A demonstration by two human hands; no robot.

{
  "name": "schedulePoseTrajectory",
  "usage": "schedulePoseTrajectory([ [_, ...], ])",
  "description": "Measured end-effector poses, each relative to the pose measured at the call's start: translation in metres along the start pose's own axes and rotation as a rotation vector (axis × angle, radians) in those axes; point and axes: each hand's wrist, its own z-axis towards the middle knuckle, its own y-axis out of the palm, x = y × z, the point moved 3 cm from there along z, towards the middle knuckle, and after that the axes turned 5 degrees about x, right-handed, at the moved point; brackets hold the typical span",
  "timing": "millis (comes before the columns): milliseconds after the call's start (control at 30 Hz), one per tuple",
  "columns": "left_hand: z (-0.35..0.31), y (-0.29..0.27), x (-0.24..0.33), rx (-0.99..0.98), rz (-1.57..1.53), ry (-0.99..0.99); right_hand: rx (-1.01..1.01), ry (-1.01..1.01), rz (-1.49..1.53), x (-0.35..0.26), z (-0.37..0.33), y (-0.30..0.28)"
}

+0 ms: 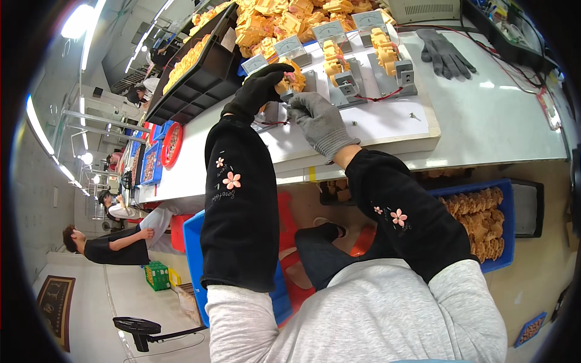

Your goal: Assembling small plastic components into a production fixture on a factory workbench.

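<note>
My left hand (257,91), in a black glove, curls its fingers around a yellow plastic part (296,80) seated on a grey metal test fixture. My right hand (319,123), in a grey glove, is closed right beside it, fingertips at the fixture's near end; what they pinch is hidden. To the right, two more fixtures hold yellow parts, one in the middle (333,62) and another farther right (384,51). Behind the fixtures stand several analog panel meters, among them a middle one (289,46). A red wire (380,97) links the two right fixtures.
A heap of yellow parts (266,27) lies behind the meters, with a black crate (203,78) to the left. On the right are an empty grey glove (445,54) and cables. Under the table a blue bin (511,227) holds stacked parts. Other people sit far left.
</note>
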Motion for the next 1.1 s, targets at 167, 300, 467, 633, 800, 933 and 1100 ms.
schedulePoseTrajectory([
  [167, -0.003, -0.006, 0.000, -0.001, -0.023, 0.019, 0.040, 0.095, -0.048, -0.011, 0.000, 0.000],
  [300, -0.003, -0.006, -0.003, -0.012, -0.059, -0.084, 0.037, 0.193, -0.056, -0.009, 0.000, -0.001],
  [467, -0.002, -0.004, 0.002, -0.001, 0.011, 0.005, 0.083, 0.216, -0.093, 0.001, 0.003, 0.000],
  [633, -0.005, -0.010, -0.001, -0.060, 0.039, 0.269, 0.035, 0.252, -0.008, -0.006, 0.002, 0.003],
  [800, -0.010, -0.003, 0.007, -0.238, -0.090, -0.303, 0.056, 0.318, 0.107, -0.013, 0.000, -0.006],
  [933, -0.011, 0.008, 0.016, -0.121, 0.140, -0.174, 0.131, 0.187, 0.054, -0.008, 0.000, -0.007],
  [1100, -0.011, 0.006, 0.010, -0.056, 0.222, -0.113, 0.127, 0.184, 0.091, -0.006, -0.001, -0.004],
])
